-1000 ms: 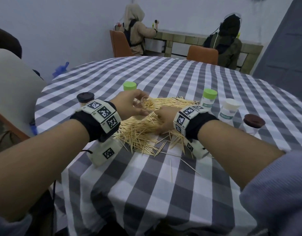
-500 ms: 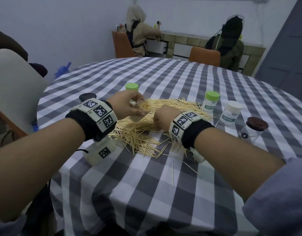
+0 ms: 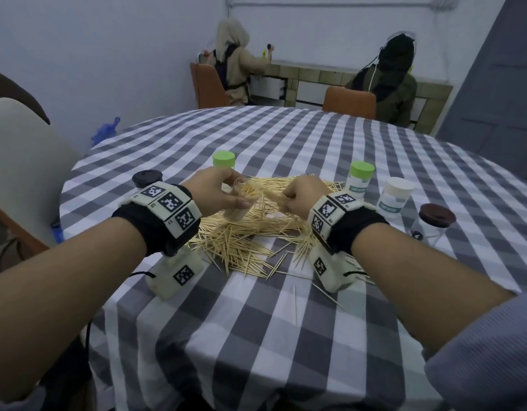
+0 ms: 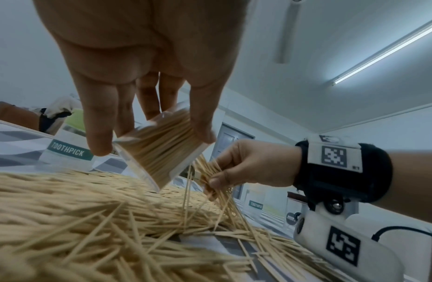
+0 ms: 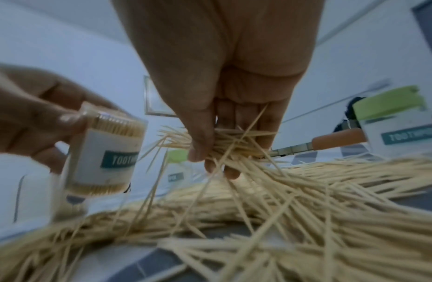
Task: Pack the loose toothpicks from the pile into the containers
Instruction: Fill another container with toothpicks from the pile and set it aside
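R hand (image 3: 303,194) lifted w/ toothpicks (image 4: 216,177), L hand (image 3: 216,189) holding 1 container (image 4: 159,152)

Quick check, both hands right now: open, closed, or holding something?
Left hand: closed around an open toothpick container, tilted.
Right hand: closed on a bunch of toothpicks lifted from the pile.

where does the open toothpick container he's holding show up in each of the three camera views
Head: the open container sits left of centre, held tilted in the left hand.
Left wrist: centre, under the fingers.
Right wrist: left side, label facing the camera.
Shared landmark: the toothpick pile below it in all three views.
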